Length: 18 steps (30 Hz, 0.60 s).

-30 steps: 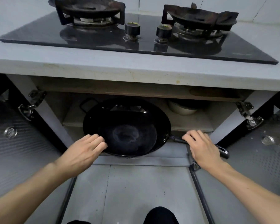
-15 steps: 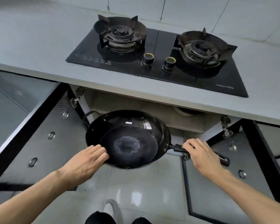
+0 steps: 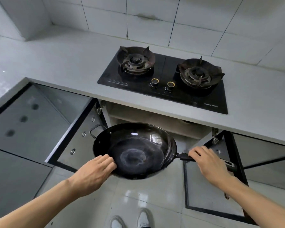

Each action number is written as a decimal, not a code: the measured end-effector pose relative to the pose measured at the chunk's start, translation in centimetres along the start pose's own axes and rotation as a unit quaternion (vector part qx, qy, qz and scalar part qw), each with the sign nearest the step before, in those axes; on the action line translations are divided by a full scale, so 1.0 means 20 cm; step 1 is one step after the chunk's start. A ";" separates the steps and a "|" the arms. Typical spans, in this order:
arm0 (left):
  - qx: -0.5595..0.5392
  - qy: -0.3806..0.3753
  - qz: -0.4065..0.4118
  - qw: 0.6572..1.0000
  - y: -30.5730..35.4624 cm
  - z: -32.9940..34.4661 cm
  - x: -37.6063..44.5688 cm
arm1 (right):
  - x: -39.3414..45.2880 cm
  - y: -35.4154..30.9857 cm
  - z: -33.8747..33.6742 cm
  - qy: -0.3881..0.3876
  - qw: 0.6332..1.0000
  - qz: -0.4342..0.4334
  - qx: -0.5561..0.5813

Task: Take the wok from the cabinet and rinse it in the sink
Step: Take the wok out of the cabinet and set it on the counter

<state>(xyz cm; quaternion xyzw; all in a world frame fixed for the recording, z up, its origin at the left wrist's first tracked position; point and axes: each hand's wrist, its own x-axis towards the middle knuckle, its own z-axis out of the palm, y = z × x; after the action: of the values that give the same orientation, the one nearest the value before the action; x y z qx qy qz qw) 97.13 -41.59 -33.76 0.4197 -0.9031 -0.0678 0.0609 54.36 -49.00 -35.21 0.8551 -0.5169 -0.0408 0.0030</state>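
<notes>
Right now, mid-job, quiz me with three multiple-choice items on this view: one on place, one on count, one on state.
1. Where is the wok? A on a burner; B held in front of the open cabinet; C on the floor.
2. How many stove knobs show? A two; B three; C four.
3. The right hand is: A hanging free; B flat on the counter; C gripping the wok handle.

B: both hands carry it below the counter edge, the left hand at its rim.
A: two gold-ringed knobs.
C: fingers curl round the handle.
</notes>
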 end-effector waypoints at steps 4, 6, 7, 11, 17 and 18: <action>0.019 0.004 0.000 1.000 0.03 -0.21 -0.05 | -0.02 -0.05 -0.21 0.029 1.000 0.003 0.007; 0.033 0.005 0.000 0.999 0.04 -0.32 -0.08 | -0.03 -0.10 -0.29 0.036 0.999 0.008 0.012; 0.041 0.007 0.001 0.999 0.03 -0.37 -0.09 | -0.04 -0.12 -0.33 0.041 0.999 0.012 0.013; 0.070 0.005 0.003 0.998 0.00 -0.54 -0.14 | -0.02 -0.19 -0.45 0.066 0.998 0.022 0.008; 0.124 0.049 -0.004 0.991 -0.13 -0.73 -0.24 | 0.12 -0.33 -0.68 0.126 0.992 0.010 0.008; 0.129 0.057 -0.003 0.990 -0.16 -0.76 -0.26 | 0.16 -0.36 -0.71 0.136 0.991 0.006 0.005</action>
<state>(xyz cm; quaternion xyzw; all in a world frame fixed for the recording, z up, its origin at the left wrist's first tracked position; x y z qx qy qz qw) 105.27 -40.72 -19.66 0.4297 -0.8982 0.0729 0.0571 63.17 -48.94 -21.67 0.8495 -0.5170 0.0786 0.0697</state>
